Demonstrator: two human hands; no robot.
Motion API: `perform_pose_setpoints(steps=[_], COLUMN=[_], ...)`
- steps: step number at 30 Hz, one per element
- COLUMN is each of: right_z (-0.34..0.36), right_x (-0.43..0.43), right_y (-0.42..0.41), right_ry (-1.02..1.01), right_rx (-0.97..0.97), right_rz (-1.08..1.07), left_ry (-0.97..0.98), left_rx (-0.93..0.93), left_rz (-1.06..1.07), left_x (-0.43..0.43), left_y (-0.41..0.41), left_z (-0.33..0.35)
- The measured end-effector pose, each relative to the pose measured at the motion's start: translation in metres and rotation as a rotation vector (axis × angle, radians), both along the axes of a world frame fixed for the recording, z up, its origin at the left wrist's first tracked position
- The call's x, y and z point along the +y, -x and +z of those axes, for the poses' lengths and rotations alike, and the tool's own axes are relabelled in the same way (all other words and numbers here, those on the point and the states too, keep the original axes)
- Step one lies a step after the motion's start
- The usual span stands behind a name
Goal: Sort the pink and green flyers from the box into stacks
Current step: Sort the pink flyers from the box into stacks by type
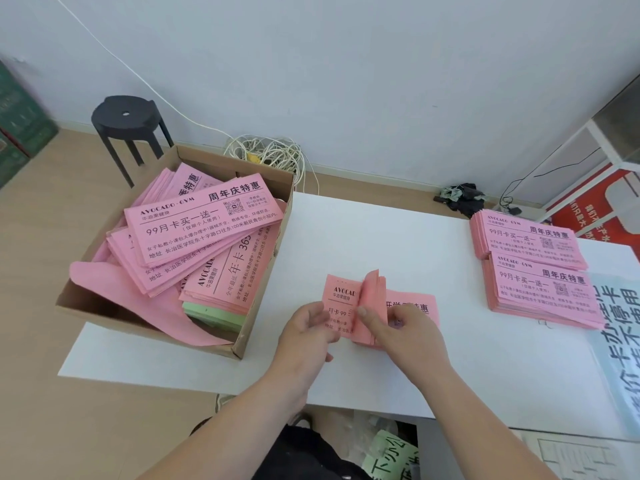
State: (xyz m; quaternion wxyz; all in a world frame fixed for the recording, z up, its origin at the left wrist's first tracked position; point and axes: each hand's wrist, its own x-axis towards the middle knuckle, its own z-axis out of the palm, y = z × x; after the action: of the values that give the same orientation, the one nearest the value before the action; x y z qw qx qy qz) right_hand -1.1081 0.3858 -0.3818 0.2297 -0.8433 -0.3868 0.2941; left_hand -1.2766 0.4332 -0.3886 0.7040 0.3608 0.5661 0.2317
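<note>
A cardboard box (263, 271) on the white table's left holds loose pink flyers (204, 223) over a few green flyers (214, 315). In front of me a small bundle of pink flyers (341, 296) lies on the table. My left hand (304, 330) pinches its left end. My right hand (398, 327) bends a sheaf of the bundle's sheets upward, thumb against them. Two sorted pink stacks sit at the right, a far stack (526, 240) and a nearer stack (543, 292).
The white table (381, 237) has bare room between box and stacks. A printed poster (620, 334) lies at the right edge. On the floor are a black stool (124, 126), a cable tangle (270, 154) and green paper (391, 455) under the table.
</note>
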Motion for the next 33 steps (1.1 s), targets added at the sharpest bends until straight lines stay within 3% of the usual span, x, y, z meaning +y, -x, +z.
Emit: perform_pose_setpoints(steps=[6, 16, 27, 33], right_z=[0.000, -0.005, 0.004, 0.009], right_x=[-0.001, 0.003, -0.003, 0.007], right_y=[-0.001, 0.006, 0.008, 0.008], right_ry=[0.027, 0.153, 0.239, 0.184], right_rx=[0.005, -0.165, -0.153, -0.015], right_rz=[0.010, 0.079, 0.194, 0.105], left_ry=[-0.072, -0.139, -0.146, -0.246], left_rx=[0.062, 0.123, 0.104, -0.015], left_rz=[0.101, -0.032, -0.050, -0.228], left_x=[0.005, 0.006, 0.001, -0.010], left_y=[0.011, 0.017, 0.015, 0.013], left_z=[-0.002, 0.000, 0.011, 0.026])
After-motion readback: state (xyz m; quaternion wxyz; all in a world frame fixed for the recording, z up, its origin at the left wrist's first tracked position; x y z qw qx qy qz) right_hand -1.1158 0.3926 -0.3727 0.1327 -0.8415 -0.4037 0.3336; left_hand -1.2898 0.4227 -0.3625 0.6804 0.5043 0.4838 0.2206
